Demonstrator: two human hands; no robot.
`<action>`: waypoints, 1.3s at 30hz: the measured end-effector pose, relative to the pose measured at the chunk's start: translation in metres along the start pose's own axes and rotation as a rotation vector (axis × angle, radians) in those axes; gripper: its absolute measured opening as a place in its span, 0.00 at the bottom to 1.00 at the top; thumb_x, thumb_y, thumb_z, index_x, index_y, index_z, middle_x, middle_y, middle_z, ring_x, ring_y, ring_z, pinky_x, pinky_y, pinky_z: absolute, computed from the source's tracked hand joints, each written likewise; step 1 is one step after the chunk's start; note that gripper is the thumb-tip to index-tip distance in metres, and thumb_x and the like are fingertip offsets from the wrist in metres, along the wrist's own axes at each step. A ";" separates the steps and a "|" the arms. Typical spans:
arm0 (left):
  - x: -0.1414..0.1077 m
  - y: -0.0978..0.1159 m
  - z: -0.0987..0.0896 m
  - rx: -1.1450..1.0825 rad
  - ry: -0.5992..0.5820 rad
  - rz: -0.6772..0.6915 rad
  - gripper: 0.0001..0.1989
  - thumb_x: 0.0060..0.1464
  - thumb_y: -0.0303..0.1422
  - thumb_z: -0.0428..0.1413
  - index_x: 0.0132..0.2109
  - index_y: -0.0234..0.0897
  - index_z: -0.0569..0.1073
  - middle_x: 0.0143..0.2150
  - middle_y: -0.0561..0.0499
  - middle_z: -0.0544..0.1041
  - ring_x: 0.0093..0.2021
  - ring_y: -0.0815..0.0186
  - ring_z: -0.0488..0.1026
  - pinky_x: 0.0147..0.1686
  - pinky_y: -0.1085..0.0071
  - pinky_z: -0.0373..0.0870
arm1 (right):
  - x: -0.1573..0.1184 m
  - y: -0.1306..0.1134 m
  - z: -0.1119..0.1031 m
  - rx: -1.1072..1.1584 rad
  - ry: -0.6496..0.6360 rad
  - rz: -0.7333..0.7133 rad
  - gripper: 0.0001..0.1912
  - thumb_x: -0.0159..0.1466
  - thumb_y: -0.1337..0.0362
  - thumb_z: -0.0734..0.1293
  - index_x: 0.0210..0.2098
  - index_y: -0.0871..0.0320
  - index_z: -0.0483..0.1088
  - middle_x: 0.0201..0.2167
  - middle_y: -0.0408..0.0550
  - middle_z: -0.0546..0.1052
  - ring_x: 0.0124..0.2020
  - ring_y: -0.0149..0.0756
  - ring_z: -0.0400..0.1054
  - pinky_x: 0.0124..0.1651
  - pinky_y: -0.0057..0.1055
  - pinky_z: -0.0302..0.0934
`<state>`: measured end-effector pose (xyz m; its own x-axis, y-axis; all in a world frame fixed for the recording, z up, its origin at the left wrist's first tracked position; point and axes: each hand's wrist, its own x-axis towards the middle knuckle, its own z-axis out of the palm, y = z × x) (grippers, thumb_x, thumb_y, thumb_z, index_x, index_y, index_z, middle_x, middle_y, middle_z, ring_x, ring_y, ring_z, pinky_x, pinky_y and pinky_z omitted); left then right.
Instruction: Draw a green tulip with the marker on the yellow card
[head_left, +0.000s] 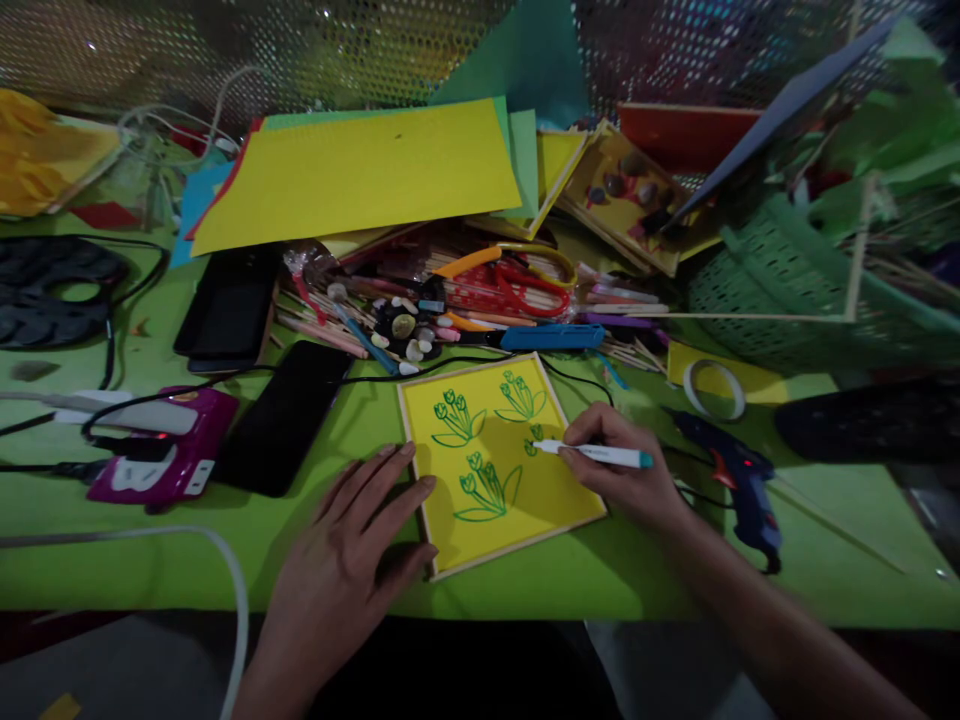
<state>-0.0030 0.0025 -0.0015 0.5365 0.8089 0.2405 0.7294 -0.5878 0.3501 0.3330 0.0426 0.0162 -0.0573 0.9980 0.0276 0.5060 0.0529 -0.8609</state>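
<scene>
A yellow card (pixel 442 540) edged with thin wooden sticks lies near the table's front edge, slightly turned. Several green flower drawings (pixel 484 490) are on it. My right hand (pixel 622 470) pinches a white marker (pixel 600 455) with a teal end, its tip at small green marks on the card's right half. Fingers spread, my left hand (pixel 367 540) rests flat on the table, its fingertips touching the card's left edge.
A glue gun (pixel 742 480) and a tape roll (pixel 714 390) lie to the right. Phones (pixel 285 420), a magenta power strip (pixel 165 450) and cables are on the left. Behind lie a blue cutter (pixel 551 337), scissors (pixel 517 280), pebbles, coloured sheets (pixel 360 175) and a green basket (pixel 787 290).
</scene>
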 end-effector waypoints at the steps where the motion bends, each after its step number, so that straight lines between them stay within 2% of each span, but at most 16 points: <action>1: 0.000 0.000 0.000 0.000 0.000 0.002 0.24 0.68 0.36 0.58 0.68 0.44 0.67 0.74 0.44 0.66 0.73 0.52 0.64 0.68 0.49 0.66 | 0.000 0.000 0.000 -0.003 -0.006 0.004 0.07 0.61 0.63 0.73 0.30 0.54 0.70 0.24 0.42 0.76 0.23 0.32 0.65 0.26 0.29 0.58; 6: 0.000 0.000 0.000 0.000 -0.021 0.000 0.25 0.67 0.36 0.58 0.68 0.44 0.66 0.75 0.44 0.65 0.73 0.52 0.63 0.68 0.48 0.65 | -0.002 0.004 -0.001 0.013 -0.023 0.019 0.08 0.61 0.62 0.73 0.30 0.54 0.70 0.25 0.42 0.76 0.23 0.33 0.65 0.27 0.30 0.58; 15: 0.001 0.000 -0.001 -0.001 -0.017 -0.002 0.24 0.68 0.36 0.58 0.68 0.45 0.67 0.74 0.44 0.66 0.73 0.52 0.64 0.68 0.48 0.65 | 0.001 0.003 0.001 0.123 0.042 0.031 0.10 0.61 0.60 0.76 0.31 0.54 0.71 0.25 0.43 0.75 0.24 0.33 0.65 0.26 0.29 0.59; 25: 0.000 0.000 -0.001 0.002 -0.026 -0.002 0.25 0.67 0.36 0.59 0.68 0.44 0.67 0.75 0.45 0.65 0.74 0.52 0.63 0.69 0.49 0.65 | 0.000 0.002 0.002 0.049 0.003 0.020 0.07 0.62 0.62 0.73 0.31 0.54 0.72 0.25 0.43 0.76 0.23 0.32 0.64 0.25 0.29 0.57; 39: 0.000 0.000 -0.001 0.010 -0.022 0.012 0.25 0.67 0.35 0.58 0.69 0.43 0.66 0.75 0.44 0.65 0.74 0.52 0.63 0.68 0.48 0.64 | 0.002 -0.001 0.000 -0.007 0.027 0.011 0.06 0.60 0.63 0.73 0.30 0.54 0.71 0.24 0.42 0.76 0.22 0.32 0.65 0.24 0.29 0.57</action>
<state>-0.0039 0.0023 -0.0009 0.5542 0.8017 0.2240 0.7272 -0.5973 0.3383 0.3319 0.0441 0.0171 -0.0286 0.9991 0.0316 0.5127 0.0418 -0.8575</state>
